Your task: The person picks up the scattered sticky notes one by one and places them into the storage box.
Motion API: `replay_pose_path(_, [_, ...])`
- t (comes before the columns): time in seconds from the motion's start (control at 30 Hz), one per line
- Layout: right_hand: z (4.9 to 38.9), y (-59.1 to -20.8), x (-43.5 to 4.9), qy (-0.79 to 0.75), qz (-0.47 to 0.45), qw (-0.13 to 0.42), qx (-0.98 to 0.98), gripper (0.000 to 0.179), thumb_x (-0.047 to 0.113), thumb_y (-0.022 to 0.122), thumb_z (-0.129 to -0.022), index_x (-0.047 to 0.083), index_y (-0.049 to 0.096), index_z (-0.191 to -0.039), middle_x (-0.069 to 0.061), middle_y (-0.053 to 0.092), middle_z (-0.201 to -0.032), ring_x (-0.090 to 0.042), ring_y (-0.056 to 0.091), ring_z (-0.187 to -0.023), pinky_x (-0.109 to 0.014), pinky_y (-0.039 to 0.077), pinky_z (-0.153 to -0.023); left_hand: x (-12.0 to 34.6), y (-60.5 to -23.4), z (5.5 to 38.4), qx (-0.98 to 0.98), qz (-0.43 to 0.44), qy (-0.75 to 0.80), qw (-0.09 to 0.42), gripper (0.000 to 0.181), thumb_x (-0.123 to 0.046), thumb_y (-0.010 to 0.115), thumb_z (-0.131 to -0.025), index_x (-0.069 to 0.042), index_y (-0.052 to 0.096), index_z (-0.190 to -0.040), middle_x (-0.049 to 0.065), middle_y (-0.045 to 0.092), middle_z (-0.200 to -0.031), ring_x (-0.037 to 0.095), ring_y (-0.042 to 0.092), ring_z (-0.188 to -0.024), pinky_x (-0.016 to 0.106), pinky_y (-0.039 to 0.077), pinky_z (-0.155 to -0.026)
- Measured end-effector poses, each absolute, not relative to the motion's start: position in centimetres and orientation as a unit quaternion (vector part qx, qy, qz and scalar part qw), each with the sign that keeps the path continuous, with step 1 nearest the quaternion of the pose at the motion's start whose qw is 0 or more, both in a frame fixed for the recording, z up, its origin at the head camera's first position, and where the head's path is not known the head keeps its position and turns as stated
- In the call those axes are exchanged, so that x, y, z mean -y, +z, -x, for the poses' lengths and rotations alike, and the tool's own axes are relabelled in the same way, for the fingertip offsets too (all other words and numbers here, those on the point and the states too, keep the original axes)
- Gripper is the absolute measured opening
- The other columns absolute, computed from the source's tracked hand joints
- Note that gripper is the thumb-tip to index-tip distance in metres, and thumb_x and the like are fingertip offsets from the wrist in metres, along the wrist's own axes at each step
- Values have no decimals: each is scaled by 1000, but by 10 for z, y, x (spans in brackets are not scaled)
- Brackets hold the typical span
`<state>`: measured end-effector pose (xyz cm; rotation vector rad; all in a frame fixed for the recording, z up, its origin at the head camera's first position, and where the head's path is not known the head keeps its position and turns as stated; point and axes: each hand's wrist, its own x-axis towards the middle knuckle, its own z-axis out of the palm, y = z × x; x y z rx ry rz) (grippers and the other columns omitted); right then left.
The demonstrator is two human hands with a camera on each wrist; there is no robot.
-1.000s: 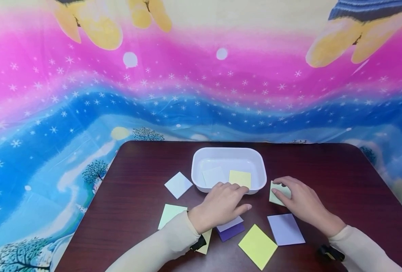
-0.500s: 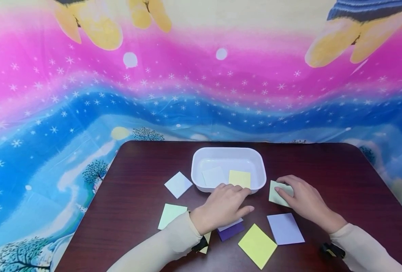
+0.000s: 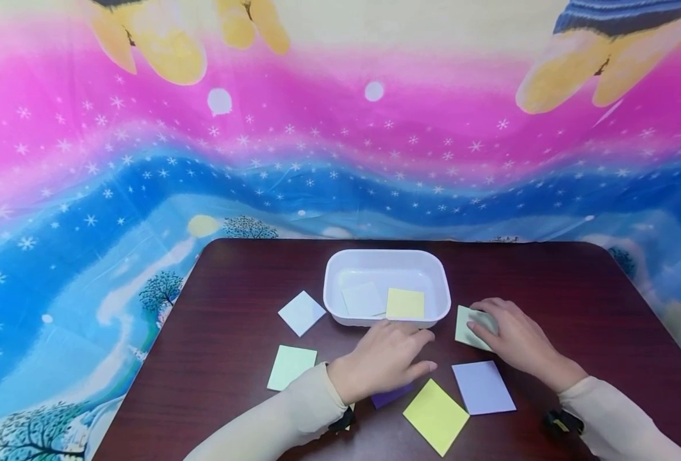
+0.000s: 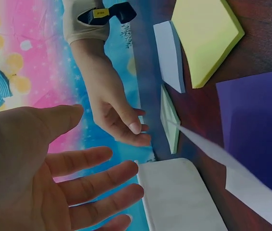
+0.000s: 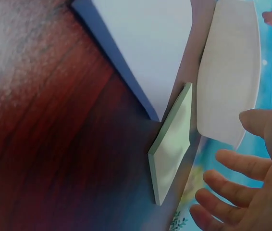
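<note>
My left hand [image 3: 383, 358] hovers just in front of a white plastic tub [image 3: 445, 288], fingers extended and holding nothing. Below it lies a purple sticky note pad [image 4: 258, 125], partly hidden by the hand in the head view; a pale sheet [image 4: 208, 147] sticks up beside it in the left wrist view. Over a pale green sticky note pad [image 3: 467, 331], right of the tub, my right hand [image 3: 516, 342] hangs with loosely bent fingers. The right wrist view shows those fingers apart from the green pad. Inside the tub are a yellow note [image 3: 405, 303] and a whitish one [image 3: 361, 299].
On the dark table [image 3: 248, 275] lie a lilac pad [image 3: 484, 388], a bright yellow pad [image 3: 435, 417], a white pad [image 3: 302, 313] and a light green pad [image 3: 291, 367]. The left sleeve [image 3: 282, 416] mostly covers another yellowish piece. A printed cloth [image 3: 340, 128] hangs behind the table.
My left hand has drawn back slightly toward me and to the right, baring more of the tub's front and covering more of the purple pad. The right hand has shifted slightly right.
</note>
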<state>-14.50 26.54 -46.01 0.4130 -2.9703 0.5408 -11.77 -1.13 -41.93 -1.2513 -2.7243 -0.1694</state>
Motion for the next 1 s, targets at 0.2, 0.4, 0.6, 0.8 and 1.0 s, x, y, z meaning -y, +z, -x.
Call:
replay_pose_path(0.2, [148,-468,-269,163,-132,25,977,50,33,73,-91,4,64,-130,-25,62,-128,-43,57,-114,-60,53,-86,10,-423,116,904,420,-44,62,40,-51,59,-99,-23,66,-126,-10,74,-107,7,70,-98,27,52,-84])
replay_pose_path(0.4, [148,-474,-272,144,-140,4,980,66,37,74,-89,-1,56,-139,-29,57,-132,-46,55,-117,-62,52,-87,9,-425,115,903,422,-42,63,40,-51,59,-98,-23,66,-127,-9,74,-107,8,69,-98,26,52,-84])
replay_pose_path(0.6, [148,-477,-271,136,-135,-15,981,78,41,77,-86,-5,51,-142,-32,53,-137,-49,52,-120,-64,50,-89,6,-431,115,902,427,-32,59,42,-53,58,-99,-24,66,-128,-9,74,-107,8,69,-96,24,50,-77])
replay_pose_path(0.8, [149,-478,-270,132,-130,-28,982,83,42,79,-83,-8,49,-142,-34,52,-138,-50,51,-123,-65,49,-91,3,-436,115,902,428,-24,54,40,-53,59,-98,-24,67,-125,-10,73,-103,7,69,-91,23,46,-70])
replay_pose_path(1.0, [148,-479,-270,129,-129,-31,983,84,42,81,-81,-10,51,-140,-34,53,-137,-49,53,-120,-63,50,-90,1,-440,115,902,428,-19,49,40,-54,58,-98,-26,66,-124,-10,72,-101,8,68,-87,22,42,-67])
